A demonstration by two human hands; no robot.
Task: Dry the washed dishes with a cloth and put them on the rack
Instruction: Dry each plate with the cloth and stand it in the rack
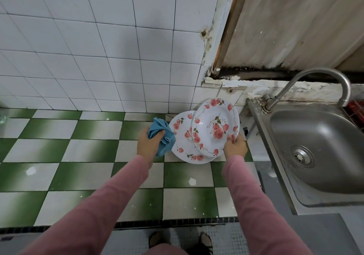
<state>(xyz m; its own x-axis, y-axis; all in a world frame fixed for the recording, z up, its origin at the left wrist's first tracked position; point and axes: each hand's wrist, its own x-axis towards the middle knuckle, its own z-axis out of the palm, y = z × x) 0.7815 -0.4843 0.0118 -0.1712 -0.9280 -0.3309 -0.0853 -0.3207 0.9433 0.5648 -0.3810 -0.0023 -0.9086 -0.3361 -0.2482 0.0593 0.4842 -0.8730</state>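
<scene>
Pinching rose-patterned white round plate [215,126] with right hand [235,145], gripping blue cloth [162,136] at 9 o'clock with left hand [148,142]; seemingly just beginning drying.

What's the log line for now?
left hand grips cloth | right hand holds top plate tilted by rim | second plate beneath, on counter

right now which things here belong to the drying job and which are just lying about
In the job: blue cloth in the left hand; tilted plate gripped by the right hand; second plate under it.
Lying about: sink; tap.
</scene>
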